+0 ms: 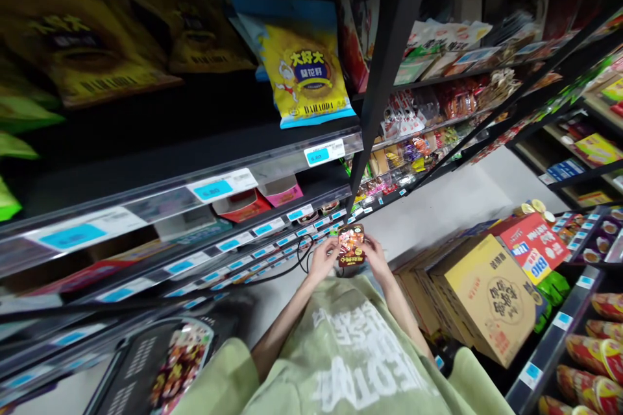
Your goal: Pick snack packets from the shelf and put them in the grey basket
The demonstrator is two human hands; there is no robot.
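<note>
Ideally, the small snack pack [351, 245], in front of the green shirt [292, 373] beside the shelves [195, 149], wants light, even pressure from the left hand [324, 259] and right hand [377, 257], pinching its opposite sides, printed face uncovered.

Black shelves [233, 133] line an aisle with a pale floor [448, 207]; cardboard cartons [487, 298] stand along the right side.
</note>
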